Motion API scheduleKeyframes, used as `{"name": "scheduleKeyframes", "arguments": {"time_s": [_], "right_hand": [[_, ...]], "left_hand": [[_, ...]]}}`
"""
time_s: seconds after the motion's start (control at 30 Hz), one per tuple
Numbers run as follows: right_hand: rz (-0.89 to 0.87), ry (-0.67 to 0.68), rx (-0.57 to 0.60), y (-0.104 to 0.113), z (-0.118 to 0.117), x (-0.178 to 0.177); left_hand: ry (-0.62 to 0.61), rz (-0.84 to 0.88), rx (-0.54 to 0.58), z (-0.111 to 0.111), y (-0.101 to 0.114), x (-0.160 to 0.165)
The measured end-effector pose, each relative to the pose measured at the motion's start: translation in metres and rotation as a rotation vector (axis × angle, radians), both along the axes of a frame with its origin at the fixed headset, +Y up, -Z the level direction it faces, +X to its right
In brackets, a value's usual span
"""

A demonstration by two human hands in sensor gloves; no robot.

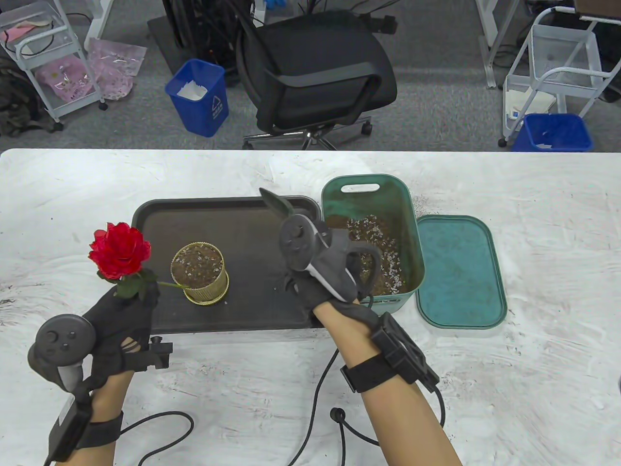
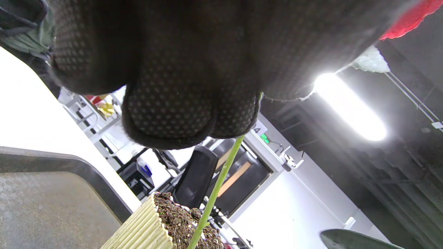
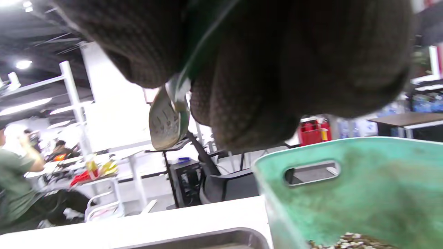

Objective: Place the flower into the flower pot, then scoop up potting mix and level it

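Left hand (image 1: 123,310) fingers pinch rose (image 1: 119,251), its stem slanting right, tip touching flower pot (image 1: 200,273); right hand (image 1: 322,272) grips trowel (image 1: 275,201) near soil bin (image 1: 410,233).

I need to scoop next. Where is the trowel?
In the table view, the right hand holds the trowel above the black tray's right end, beside the green tub.

Matt dark tray (image 1: 242,310), ribbed cream flower pot (image 1: 208,286), scuffed green plastic bin (image 1: 412,228), dotted knit glove fingers (image 2: 166,114)
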State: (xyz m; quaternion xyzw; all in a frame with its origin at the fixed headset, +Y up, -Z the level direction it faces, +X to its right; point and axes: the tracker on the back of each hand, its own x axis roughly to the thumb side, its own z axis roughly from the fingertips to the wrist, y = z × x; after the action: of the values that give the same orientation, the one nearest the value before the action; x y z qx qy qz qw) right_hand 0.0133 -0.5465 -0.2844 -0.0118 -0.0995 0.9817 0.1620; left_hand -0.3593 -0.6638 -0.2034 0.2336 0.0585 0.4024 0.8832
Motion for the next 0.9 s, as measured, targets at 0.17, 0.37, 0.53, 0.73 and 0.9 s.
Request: {"name": "scheduleKeyframes", "arguments": {"time_s": [0.17, 0.37, 0.53, 0.73, 0.9], "right_hand": [[-0.111, -0.169, -0.091, 0.0, -0.014, 0.051], [-0.036, -0.31, -0.259, -0.016, -0.031, 0.089], [0.025, -0.374, -0.454, -0.04, -0.044, 0.106], [0.237, -0.416, -0.669, -0.063, -0.054, 0.102], [0.255, -0.381, -0.808, -0.075, -0.057, 0.099]], "left_hand": [[0.001, 0.003, -0.002, 0.0, 0.0, 0.0], [0.002, 0.001, -0.003, -0.001, 0.0, 0.0], [0.003, 0.0, -0.003, 0.0, 0.0, 0.001], [0.002, 0.001, -0.003, 0.0, 0.0, 0.001], [0.003, 0.003, -0.005, 0.0, 0.0, 0.001]]}}
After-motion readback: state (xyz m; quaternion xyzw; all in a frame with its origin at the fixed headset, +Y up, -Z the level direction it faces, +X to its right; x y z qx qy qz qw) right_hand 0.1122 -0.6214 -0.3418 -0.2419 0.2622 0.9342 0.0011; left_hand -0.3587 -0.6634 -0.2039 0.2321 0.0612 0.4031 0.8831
